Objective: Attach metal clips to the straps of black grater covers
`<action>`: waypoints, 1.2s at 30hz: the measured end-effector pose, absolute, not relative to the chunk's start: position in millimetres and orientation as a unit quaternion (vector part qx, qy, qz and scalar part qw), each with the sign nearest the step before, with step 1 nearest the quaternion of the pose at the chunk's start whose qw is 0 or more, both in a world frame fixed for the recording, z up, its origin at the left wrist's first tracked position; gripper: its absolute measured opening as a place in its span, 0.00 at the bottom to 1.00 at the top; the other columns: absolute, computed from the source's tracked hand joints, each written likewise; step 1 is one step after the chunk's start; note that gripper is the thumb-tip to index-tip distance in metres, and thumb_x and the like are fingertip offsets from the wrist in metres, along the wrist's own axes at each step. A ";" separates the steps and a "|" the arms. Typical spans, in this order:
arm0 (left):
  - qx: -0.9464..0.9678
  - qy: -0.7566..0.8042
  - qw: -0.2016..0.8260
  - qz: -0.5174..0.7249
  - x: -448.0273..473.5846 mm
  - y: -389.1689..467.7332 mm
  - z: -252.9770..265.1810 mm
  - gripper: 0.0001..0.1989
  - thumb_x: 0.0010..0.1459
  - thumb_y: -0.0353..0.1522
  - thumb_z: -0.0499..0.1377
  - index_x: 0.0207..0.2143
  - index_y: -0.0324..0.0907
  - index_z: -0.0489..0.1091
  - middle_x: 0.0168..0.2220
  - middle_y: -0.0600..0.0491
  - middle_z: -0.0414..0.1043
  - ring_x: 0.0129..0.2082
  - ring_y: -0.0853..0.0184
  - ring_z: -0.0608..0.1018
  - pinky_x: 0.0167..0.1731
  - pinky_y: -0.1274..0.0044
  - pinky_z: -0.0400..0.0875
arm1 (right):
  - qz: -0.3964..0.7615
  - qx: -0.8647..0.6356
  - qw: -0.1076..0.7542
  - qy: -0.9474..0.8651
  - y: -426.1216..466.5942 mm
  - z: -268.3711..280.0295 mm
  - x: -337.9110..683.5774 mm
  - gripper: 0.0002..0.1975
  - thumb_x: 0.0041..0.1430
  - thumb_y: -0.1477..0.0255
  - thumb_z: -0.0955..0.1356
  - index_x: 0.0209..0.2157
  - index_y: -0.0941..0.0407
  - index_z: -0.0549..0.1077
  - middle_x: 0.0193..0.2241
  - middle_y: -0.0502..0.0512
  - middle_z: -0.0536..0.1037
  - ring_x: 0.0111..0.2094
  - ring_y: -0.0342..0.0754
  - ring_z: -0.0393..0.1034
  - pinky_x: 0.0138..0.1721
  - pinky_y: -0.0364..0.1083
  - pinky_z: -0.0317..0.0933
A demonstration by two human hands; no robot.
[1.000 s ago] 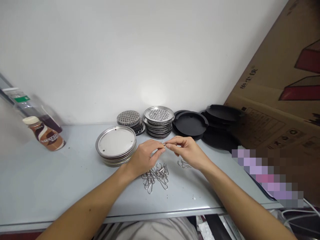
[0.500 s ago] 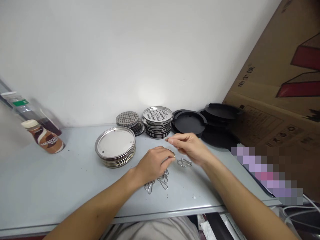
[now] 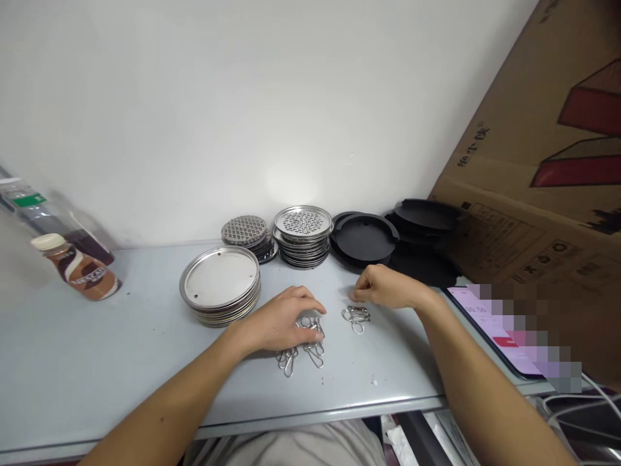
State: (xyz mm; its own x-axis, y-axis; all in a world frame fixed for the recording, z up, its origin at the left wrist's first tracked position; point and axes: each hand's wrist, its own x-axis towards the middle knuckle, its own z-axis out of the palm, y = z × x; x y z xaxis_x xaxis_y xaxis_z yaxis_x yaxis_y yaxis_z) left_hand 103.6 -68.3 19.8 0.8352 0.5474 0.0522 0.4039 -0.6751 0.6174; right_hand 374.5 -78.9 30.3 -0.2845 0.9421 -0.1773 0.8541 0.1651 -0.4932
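Observation:
My left hand [image 3: 286, 318] is open, thumb and fingers spread around a loose pile of metal wire clips [image 3: 314, 349] on the grey table, its thumb at the pile and partly covering it. To the right lies a smaller group of the same wire clips [image 3: 358, 314]. Just behind that group, my right hand [image 3: 385, 287] is closed, its fingertips pinched together and low over the tabletop. Whatever is between those fingertips, if anything, is hidden or too small to make out.
A stack of round metal plates [image 3: 222, 278] stands left of my hands. Behind are perforated grater discs [image 3: 303, 222], patterned discs [image 3: 244, 230] and black round trays [image 3: 366, 238]. Bottles [image 3: 85, 268] stand far left. A phone [image 3: 485, 327] leans against a cardboard box [image 3: 514, 213] at right.
My left hand has let go of what it pinched and opened lower over the clip pile. My right hand has moved down to the table. The smaller group shows one more clip loop.

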 end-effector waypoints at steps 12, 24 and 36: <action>0.834 0.335 0.407 0.162 98.5 -61.4 20.0 0.08 0.56 0.34 0.61 0.34 0.42 0.79 0.28 0.53 0.79 0.27 0.66 0.78 0.26 0.79 0.66 | 0.374 -0.480 0.264 -0.749 -89.4 25.5 315.0 0.17 0.61 0.60 0.65 0.28 0.58 0.78 0.19 0.49 0.70 0.20 0.41 0.61 0.21 0.41 0.53; 0.607 0.361 0.619 0.343 106.8 -56.7 23.7 0.13 0.52 0.37 0.68 0.36 0.38 0.76 0.29 0.51 0.78 0.30 0.68 0.78 0.36 0.76 0.71 | 0.560 -0.435 0.394 -0.585 -92.2 23.2 301.3 0.24 0.50 0.66 0.74 0.48 0.59 0.73 0.28 0.52 0.79 0.24 0.44 0.73 0.28 0.47 0.71; 0.590 0.273 0.695 0.307 109.9 -65.5 30.0 0.13 0.54 0.38 0.67 0.35 0.38 0.72 0.33 0.49 0.78 0.35 0.64 0.81 0.41 0.71 0.73 | 0.529 -0.432 0.507 -0.525 -88.4 25.7 305.4 0.14 0.50 0.62 0.75 0.31 0.58 0.76 0.23 0.51 0.77 0.22 0.42 0.70 0.28 0.45 0.67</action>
